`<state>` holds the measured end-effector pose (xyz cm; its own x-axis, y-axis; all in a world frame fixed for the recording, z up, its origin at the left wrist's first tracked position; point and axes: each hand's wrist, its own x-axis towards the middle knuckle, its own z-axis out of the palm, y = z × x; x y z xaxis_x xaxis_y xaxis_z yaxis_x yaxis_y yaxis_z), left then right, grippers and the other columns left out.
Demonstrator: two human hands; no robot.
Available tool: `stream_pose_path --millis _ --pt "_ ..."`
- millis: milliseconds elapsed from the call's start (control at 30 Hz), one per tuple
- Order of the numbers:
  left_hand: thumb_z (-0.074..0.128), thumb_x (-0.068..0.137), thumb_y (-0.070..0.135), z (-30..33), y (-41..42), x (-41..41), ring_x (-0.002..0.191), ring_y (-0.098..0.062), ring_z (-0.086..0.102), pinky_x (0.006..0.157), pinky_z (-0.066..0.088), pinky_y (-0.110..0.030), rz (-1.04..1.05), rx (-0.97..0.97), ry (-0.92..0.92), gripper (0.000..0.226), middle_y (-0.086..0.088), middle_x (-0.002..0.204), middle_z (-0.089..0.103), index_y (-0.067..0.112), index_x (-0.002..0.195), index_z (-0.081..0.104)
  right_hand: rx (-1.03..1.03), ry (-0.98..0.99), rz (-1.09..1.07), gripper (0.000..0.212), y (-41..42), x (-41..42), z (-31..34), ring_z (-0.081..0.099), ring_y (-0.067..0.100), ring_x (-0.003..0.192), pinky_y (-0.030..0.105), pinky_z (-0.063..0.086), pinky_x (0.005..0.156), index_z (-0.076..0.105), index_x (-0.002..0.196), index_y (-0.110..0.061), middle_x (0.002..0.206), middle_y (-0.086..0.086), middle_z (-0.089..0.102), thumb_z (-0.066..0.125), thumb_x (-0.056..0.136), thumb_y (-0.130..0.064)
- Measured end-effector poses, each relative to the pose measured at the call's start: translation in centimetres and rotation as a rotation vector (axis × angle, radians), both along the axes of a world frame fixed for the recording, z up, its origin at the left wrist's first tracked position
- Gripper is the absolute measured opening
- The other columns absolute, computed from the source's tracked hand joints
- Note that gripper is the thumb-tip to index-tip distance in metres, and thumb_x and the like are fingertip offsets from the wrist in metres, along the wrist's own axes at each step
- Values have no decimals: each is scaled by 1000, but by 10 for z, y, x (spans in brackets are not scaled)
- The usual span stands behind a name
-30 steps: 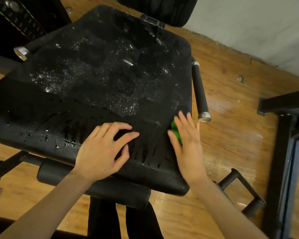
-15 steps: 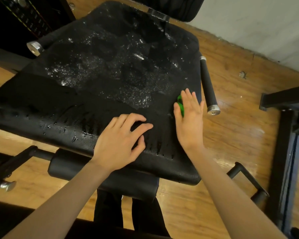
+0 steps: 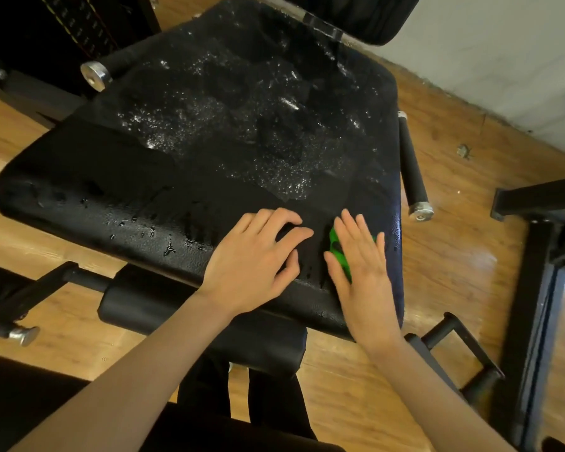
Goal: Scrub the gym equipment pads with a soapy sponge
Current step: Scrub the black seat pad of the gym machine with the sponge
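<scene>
Sponge (image 3: 338,252) under flat R hand (image 3: 362,275), L hand (image 3: 255,269) on pad (image 3: 144,197).

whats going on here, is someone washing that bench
Yes. A person is scrubbing a black seat pad on a gym machine. The right hand presses a green sponge flat against the pad near its right front corner, fingers straight. The left hand rests on the pad beside it, fingers bent against the surface. Soapy foam covers the far half of the pad; the near half is wet with streaks and drops.
</scene>
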<state>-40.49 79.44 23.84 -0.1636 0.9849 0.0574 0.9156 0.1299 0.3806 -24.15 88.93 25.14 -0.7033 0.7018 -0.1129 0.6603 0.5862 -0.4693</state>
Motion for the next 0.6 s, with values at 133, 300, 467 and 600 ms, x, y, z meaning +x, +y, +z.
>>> stream_pose_path --millis 133,300,467,600 --pt "47 93 26 3 -1 -4 106 -21 54 88 41 -34 -21 16 -46 35 -4 122 58 15 121 65 -6 4 -48 49 54 -31 -16 17 14 146 26 -4 119 41 145 -11 154 3 33 51 98 -21" --pt "48 93 24 3 -11 -37 104 -24 53 87 40 -37 48 38 -15 33 -6 121 60 13 118 66 -16 45 -137 48 24 -34 -10 16 14 147 29 -3 121 39 146 -13 155 0 31 48 100 -23" --pt "44 94 23 1 -16 -47 107 -24 49 88 38 -35 51 14 -14 37 -9 124 58 11 122 64 -4 24 -5 49 31 -27 -12 18 14 146 29 -1 121 41 145 -14 153 -1 34 51 98 -24" --pt "44 94 24 1 -16 -45 108 -24 49 89 38 -35 72 1 -19 37 -8 125 57 12 122 64 -34 45 -239 45 62 -65 -21 19 19 147 30 -3 119 41 144 -9 154 6 35 46 102 -24"
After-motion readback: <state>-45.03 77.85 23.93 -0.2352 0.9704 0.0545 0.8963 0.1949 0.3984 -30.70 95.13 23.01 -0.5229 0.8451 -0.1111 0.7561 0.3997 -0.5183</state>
